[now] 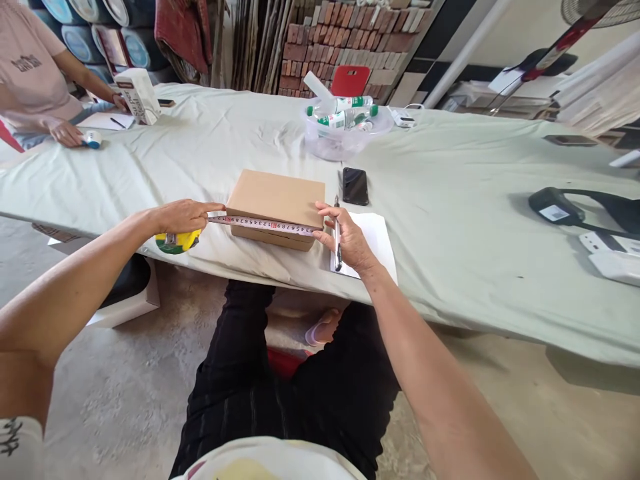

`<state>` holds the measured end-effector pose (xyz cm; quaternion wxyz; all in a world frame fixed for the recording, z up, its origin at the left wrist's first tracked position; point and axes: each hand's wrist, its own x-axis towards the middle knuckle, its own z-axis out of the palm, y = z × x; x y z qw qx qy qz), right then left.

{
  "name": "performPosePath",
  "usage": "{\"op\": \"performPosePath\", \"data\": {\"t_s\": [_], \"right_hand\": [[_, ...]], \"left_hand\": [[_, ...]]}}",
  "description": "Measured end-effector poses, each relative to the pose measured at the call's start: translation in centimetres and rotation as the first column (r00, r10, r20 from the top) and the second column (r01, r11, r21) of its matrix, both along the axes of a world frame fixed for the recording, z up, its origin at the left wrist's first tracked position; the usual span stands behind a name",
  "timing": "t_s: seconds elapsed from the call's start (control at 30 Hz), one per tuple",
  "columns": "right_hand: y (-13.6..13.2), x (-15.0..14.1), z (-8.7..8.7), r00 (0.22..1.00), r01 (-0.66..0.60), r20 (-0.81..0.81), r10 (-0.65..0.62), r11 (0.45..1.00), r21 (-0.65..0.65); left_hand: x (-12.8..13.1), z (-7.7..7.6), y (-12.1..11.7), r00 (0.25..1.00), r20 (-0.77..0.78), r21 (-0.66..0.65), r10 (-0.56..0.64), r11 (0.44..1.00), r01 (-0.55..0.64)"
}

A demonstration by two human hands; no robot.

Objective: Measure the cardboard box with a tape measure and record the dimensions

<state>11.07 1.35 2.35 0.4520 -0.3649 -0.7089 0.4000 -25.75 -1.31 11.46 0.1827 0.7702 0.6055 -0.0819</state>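
A flat brown cardboard box (275, 197) lies at the near edge of the cloth-covered table (450, 220). A white measuring tape (265, 225) is stretched along the box's front top edge. My left hand (183, 215) pins the tape at the box's left corner, fingers pressed together, with the yellow-green tape case (176, 241) just below it. My right hand (345, 237) pinches the tape's other end at the right corner and also holds a pen (337, 237) between its fingers. A white sheet of paper (375, 240) lies under that hand.
A black phone (355, 185) lies behind the paper. A clear bowl of plastic bottles (345, 123) stands further back. At the far left another person (30, 73) handles a white carton (137, 95). Dark and white devices (575, 210) sit at the right.
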Motion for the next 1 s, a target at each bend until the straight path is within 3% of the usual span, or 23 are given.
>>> {"op": "performPosePath", "data": {"t_s": [0.23,0.43,0.7,0.9,1.0], "right_hand": [[0.3,0.3,-0.4,0.991,-0.022,0.134,0.014,0.998,0.055],[0.2,0.4,-0.4,0.985,-0.015,0.172,0.003,0.997,0.071],[0.5,0.5,-0.4,0.982,-0.045,0.184,0.033,0.997,0.065],[0.8,1.3,-0.3,0.948,-0.124,0.306,0.094,0.989,0.083],[0.8,1.6,-0.6,0.935,-0.143,0.343,0.091,0.981,0.130]], "left_hand": [[-0.5,-0.7,2.0,0.996,-0.079,0.024,-0.051,0.998,0.053],[-0.9,-1.2,2.7,1.000,0.018,0.010,-0.024,1.000,0.024],[-1.2,-1.6,2.5,0.984,0.150,-0.030,0.096,0.995,-0.092],[-1.0,-2.1,1.2,0.969,0.227,-0.146,0.099,0.987,-0.067],[-0.7,-2.4,-0.7,0.921,0.337,-0.292,0.194,0.952,-0.094]]}}
